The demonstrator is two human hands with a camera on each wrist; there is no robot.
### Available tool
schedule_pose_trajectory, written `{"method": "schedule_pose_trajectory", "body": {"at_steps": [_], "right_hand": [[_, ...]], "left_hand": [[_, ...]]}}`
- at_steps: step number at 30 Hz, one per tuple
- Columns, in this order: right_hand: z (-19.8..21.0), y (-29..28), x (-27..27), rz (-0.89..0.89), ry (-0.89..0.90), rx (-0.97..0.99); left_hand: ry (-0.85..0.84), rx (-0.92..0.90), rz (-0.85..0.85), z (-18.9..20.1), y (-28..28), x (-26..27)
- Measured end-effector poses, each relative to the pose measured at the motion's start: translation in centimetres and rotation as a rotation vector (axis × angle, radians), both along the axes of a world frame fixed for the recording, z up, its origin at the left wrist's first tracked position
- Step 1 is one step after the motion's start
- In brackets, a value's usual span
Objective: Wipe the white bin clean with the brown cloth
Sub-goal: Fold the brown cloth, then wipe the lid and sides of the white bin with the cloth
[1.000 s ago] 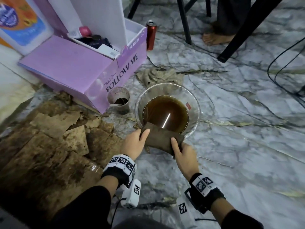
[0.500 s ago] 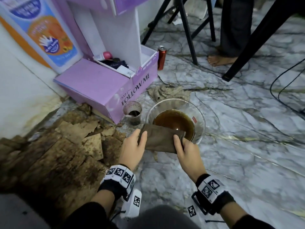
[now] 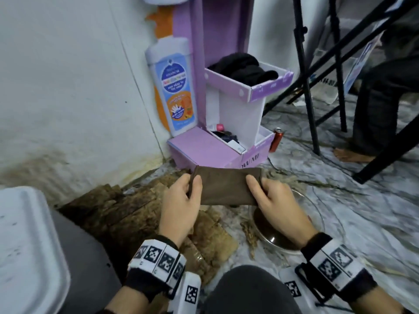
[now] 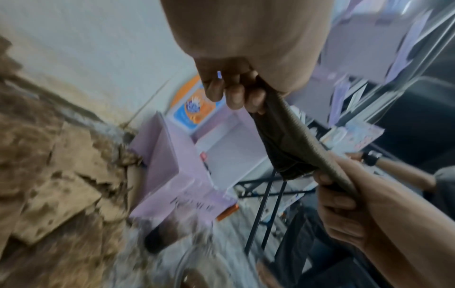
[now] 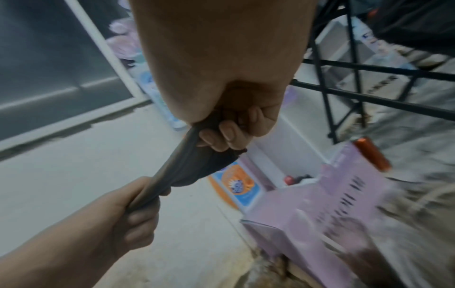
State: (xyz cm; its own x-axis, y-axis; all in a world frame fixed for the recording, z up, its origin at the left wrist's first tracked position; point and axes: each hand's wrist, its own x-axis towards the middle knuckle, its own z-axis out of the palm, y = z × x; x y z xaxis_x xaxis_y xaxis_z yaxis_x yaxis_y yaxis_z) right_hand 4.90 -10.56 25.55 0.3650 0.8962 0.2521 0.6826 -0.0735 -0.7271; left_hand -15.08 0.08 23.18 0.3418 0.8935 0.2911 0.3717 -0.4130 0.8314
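White plastic bin (image 3: 27, 243), with a moulded rim and rounded corner, fills the lower left of the head view, well apart from both hands. Right of it, crumbling brown cardboard sheets (image 3: 127, 211) lie on the floor along the stained wall. At frame centre the left hand (image 3: 179, 205) grips one end of the folded brown cloth (image 3: 224, 186), its fingers (image 4: 236, 95) curled round the fabric with the thumb on top. The cloth is stretched taut in the air between both hands, in front of the lilac cardboard display stand (image 3: 210, 152). The right hand (image 3: 278, 207) pinches the other end, fingers (image 5: 226, 134) bunched tight round the gathered cloth. Below that hand, at lower right, sits a clear glass bowl of dark brown liquid (image 3: 269, 232) on the marble-patterned floor.

The step in hand looks like readying the cloth, and wiping has not begun. The next move calls for swinging the cloth left to the bin and pressing it flat against the plastic.
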Motion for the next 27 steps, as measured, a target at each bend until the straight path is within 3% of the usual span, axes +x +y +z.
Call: {"method": "schedule_pose_trajectory", "body": {"at_steps": [7,14,19,27], "right_hand": [[6.2,1.9,-6.6,0.181,-0.085,0.046],[8.7,4.8,-14.6,0.388,-0.086,0.048],[8.5,6.3,-21.2,0.495,-0.108,0.035],[6.0,7.0,-30.5,0.62,-0.088,-0.023]], "left_hand": [[-0.085,0.088,0.181,6.9,-2.2,-8.1],[-0.191,0.053,0.349,8.4,-4.0,-17.2],[-0.124,0.116,0.507,9.1,-5.7,-23.8],[-0.018,0.086,0.654,6.8,-7.7,-32.9]]}}
